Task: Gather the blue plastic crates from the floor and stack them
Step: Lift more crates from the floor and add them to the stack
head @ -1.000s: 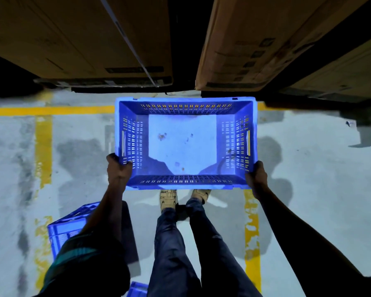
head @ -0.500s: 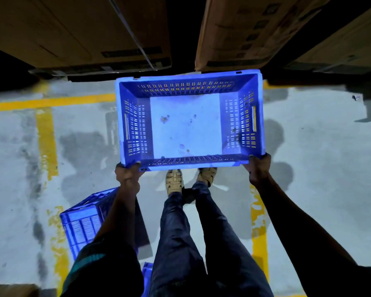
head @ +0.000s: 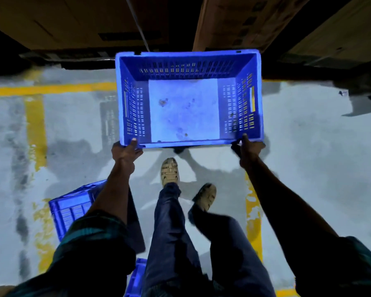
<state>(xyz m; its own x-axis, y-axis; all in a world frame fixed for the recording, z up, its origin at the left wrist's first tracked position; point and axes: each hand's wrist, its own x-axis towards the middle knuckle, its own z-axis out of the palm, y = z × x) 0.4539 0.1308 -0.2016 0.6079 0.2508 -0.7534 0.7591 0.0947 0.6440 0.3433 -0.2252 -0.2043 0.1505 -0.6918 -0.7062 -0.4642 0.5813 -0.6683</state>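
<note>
I hold an empty blue plastic crate [head: 187, 65] out in front of me above the floor, its open top facing me and a few dirt spots on its bottom. My left hand [head: 125, 154] grips the near left corner of its rim. My right hand [head: 247, 151] grips the near right corner. A second blue crate [head: 73, 206] lies on the floor at the lower left, partly hidden by my left arm. The edge of a third blue crate [head: 135, 279] shows between my left sleeve and my legs at the bottom.
Large cardboard boxes [head: 73, 22] stand along the far side, with another box [head: 244, 20] to the right. Yellow lines [head: 35, 125] mark the grey concrete floor. My feet in sandals [head: 169, 171] are below the held crate.
The held crate has risen and moved farther out, toward the boxes. My right foot has stepped back. The crate on the floor at the left shows more than before.
</note>
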